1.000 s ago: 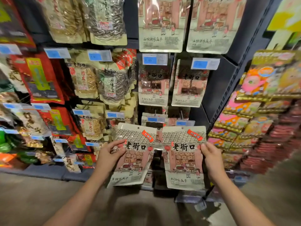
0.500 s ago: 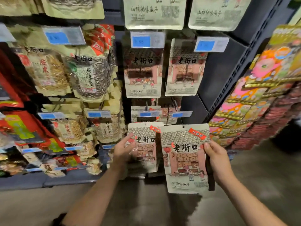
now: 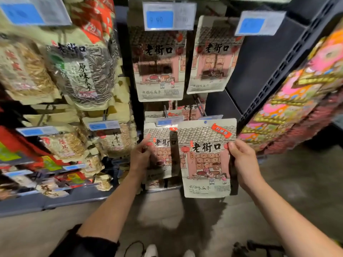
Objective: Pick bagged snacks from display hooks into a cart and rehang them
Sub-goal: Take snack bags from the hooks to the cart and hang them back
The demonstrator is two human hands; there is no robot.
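Bags were at the rack's lower right: your right hand (image 3: 242, 162) gripped one sunflower-seed bag (image 3: 206, 158) (hole near its hook), your left hand (image 3: 141, 156) pinched the neighbouring bag (image 3: 163, 151); you needed each hole threaded squarely.

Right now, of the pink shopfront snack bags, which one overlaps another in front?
The bag gripped by the right hand, with the full red corner label. Its left edge covers part of the bag in the left hand; the two hanging above are apart.
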